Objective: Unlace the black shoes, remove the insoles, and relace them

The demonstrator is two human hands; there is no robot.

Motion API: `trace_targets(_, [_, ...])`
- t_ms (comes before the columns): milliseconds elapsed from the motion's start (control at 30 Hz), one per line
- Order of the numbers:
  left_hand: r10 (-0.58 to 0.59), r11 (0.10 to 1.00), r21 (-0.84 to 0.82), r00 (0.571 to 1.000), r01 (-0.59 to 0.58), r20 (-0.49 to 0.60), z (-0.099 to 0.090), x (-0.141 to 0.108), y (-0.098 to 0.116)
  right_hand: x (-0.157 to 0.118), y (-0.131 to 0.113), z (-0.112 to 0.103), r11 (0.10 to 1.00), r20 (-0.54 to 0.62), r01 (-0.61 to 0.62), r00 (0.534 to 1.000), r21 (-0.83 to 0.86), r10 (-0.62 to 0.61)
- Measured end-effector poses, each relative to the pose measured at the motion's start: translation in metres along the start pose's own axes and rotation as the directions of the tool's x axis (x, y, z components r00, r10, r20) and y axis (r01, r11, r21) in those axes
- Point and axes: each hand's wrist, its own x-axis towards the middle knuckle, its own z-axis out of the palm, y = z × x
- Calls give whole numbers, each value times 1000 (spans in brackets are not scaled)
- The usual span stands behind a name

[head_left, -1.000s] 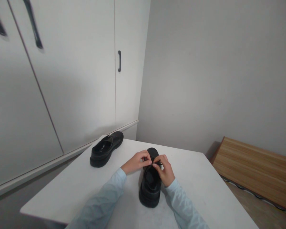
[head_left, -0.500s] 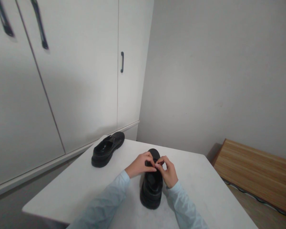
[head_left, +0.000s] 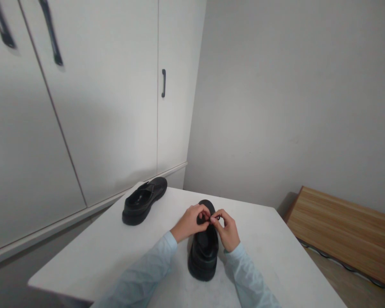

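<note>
The near black shoe (head_left: 202, 267) sits on the white table (head_left: 109, 252), toe pointing away; the right hand (head_left: 228, 232) pinches a thin dark strip, maybe a lace (head_left: 218, 217), over its front; the left hand (head_left: 189, 223) curls its fingertips close by, but their grip is too small to tell; this shoe seems unfinished; the far black shoe (head_left: 147, 200) sits apart, untouched by either hand.

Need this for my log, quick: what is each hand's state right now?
Left hand: curled over the nearer black shoe; whether it grips anything cannot be told.
Right hand: closed, pinching what looks like a thin dark lace.
</note>
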Motion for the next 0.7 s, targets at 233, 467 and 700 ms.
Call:
trace_targets(233, [146, 976, 171, 988, -134, -59, 7, 0, -8, -1, 4, -1, 1000, -8, 4, 1000, -6, -4])
trace_targets(467, [226, 955, 215, 970, -202, -91, 4, 0, -14, -1, 7, 0, 999, -20, -39, 999, 38, 40])
trace_targets(700, [150, 974, 169, 988, -152, 24, -4, 1, -10, -1, 10, 1, 994, -22, -77, 997, 81, 79])
